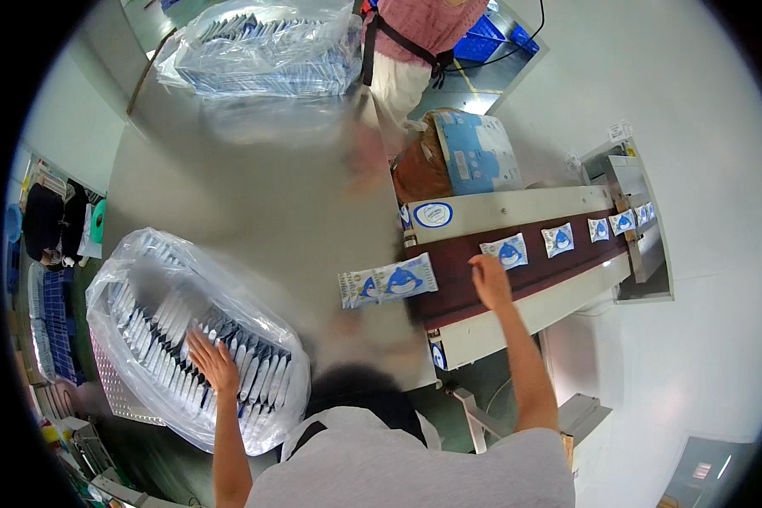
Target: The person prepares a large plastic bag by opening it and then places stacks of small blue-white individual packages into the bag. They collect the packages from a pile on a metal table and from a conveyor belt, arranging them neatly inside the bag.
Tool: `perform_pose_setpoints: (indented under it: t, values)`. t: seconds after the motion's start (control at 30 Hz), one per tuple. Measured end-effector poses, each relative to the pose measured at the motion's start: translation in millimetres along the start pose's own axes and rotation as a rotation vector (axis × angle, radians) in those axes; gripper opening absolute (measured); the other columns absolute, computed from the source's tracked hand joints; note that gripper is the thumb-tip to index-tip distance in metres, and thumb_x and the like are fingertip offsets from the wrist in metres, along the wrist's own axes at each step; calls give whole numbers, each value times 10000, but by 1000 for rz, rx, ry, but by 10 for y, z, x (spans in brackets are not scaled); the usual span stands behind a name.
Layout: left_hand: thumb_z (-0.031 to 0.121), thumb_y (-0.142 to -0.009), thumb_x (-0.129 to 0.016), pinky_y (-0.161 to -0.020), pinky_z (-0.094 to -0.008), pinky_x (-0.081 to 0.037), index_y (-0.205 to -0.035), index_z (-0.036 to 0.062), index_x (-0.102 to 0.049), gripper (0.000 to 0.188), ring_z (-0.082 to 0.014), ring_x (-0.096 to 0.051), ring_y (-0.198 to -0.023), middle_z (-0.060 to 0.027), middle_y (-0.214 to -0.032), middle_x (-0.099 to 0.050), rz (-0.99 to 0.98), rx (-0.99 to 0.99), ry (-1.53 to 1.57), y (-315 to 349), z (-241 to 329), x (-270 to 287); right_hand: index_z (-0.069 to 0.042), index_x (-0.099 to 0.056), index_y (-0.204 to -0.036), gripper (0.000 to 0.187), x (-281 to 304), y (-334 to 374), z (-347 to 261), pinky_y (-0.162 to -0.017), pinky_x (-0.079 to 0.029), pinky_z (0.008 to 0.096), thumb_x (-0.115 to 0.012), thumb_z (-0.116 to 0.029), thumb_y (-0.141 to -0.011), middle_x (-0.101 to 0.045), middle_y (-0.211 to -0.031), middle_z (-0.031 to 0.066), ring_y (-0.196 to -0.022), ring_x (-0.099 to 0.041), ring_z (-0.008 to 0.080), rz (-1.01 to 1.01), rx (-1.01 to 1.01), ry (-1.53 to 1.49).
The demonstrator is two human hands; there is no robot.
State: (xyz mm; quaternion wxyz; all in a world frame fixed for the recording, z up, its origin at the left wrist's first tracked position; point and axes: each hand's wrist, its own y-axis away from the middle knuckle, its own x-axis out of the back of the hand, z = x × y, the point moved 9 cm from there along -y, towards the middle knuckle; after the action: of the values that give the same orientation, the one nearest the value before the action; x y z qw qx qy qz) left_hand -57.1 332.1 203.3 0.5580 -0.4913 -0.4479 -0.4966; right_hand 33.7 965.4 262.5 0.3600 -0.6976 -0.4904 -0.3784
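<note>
My left hand [212, 361] rests with fingers spread on upright white-and-blue packets [229, 343] packed in a clear plastic bag [127, 279] at my left. My right hand [488, 280] reaches over the dark brown conveyor belt [466, 288], just beside a white packet with a blue shark picture [506, 251]; the hand holds nothing. Two joined shark packets [389, 283] lie at the belt's near end, half on the steel table [254, 186]. More packets [559, 240] ride the belt farther right.
Another clear bag of packets [267, 46] lies at the table's far end. A second person in a pink top [415, 34] stands beyond it. A cardboard box [453, 157] sits behind the conveyor. Blue crates [55, 322] stand at far left.
</note>
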Motion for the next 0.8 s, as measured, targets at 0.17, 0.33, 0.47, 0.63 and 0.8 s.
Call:
perform_pose_setpoints:
  t: [0.17, 0.33, 0.47, 0.63, 0.8]
  values:
    - [430, -990, -231, -1112, -491, -112, -1473, 56, -108, 622, -311, -88, -1415, -144, -1531, -111, 34, -44, -43, 18, 42, -30, -136, -560, -1096, 316, 455, -219, 1350, -862, -469, 429, -537, -66, -789, -546, -1140, 73, -1084, -513, 303, -163, -159, 487]
    - [395, -988, -278, -1111, -507, -117, -1438, -26, -175, 624, -373, -133, -1393, -229, -1493, -166, -13, -18, -67, 39, -46, -9, -253, -423, -1314, 432, 515, -329, 2091, -942, -392, 563, -452, -160, -893, -421, -1385, -73, -1292, -390, 213, -402, -271, 869]
    - [356, -977, -317, -1107, -505, -122, -1460, 20, -124, 619, -361, -129, -1397, -206, -1502, -158, 21, -70, -65, 8, 58, 4, -203, -483, -1204, 511, 353, -375, 2248, -888, -428, 525, -683, -151, -735, -504, -1230, -12, -1194, -445, 256, -509, -204, 810]
    - [411, -979, -268, -1109, -509, -117, -1467, 43, -105, 633, -343, -114, -1404, -178, -1516, -133, 5, -28, -64, 49, 13, 63, -148, -594, -970, 598, 18, -602, 1701, -850, -451, 451, -866, -270, -451, -549, -1056, 35, -1097, -480, 278, -686, -1, 703]
    - [392, -971, -307, -1115, -507, -101, -1464, 31, -98, 646, -329, -77, -1414, -171, -1524, -105, -44, 40, -31, 73, 31, 105, -29, -585, -984, 509, -533, -855, 595, -793, -449, 373, -824, -250, -593, -625, -944, 142, -925, -580, 284, -903, -4, -32]
